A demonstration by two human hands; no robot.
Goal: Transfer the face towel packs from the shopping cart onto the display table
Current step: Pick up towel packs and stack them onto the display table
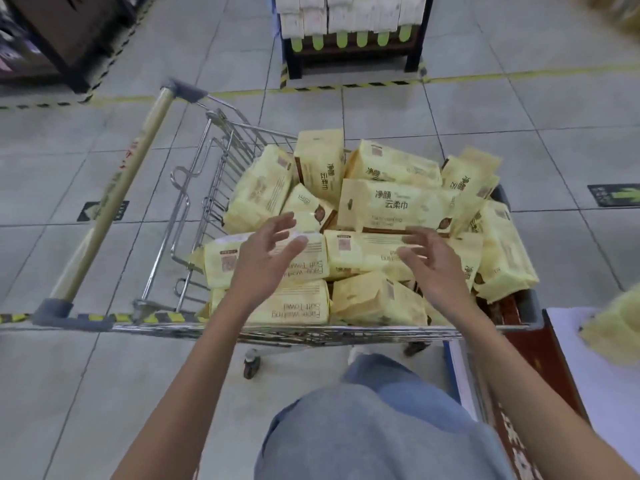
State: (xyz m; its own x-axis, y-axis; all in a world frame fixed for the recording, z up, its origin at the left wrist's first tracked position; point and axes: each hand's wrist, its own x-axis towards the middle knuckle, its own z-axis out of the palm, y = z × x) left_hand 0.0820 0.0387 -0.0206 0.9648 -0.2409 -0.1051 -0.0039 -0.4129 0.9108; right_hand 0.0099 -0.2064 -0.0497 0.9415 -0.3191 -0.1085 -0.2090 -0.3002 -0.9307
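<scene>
Both hands, left [265, 252] and right [433, 263], spread empty over the towel packs [388, 206]

This is a shop floor. A chrome wire shopping cart with a tan push handle [194, 216] stands on grey floor tiles [485, 109], heaped with identical pale yellow plastic face towel packs [394, 206]. Beyond the cart, a dark display stand stacked with white packaged goods [353, 26] sits inside yellow-and-black hazard tape [349, 86].
</scene>
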